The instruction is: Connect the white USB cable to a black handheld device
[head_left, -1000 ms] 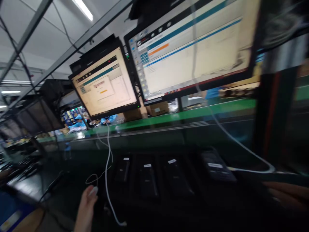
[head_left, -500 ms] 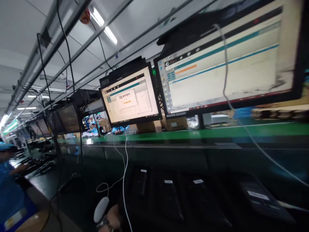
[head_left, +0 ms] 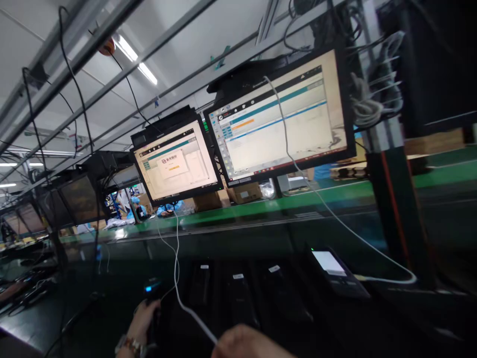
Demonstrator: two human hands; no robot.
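Below, left hand (head_left: pixel 143 318) grips a dark, blue-lit handheld scanner (head_left: pixel 152 293).

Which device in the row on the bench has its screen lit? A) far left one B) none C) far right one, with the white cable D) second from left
C: the far right device shows a bright screen with a white cable leading to it, while the other devices in the row are dark with only small white labels.
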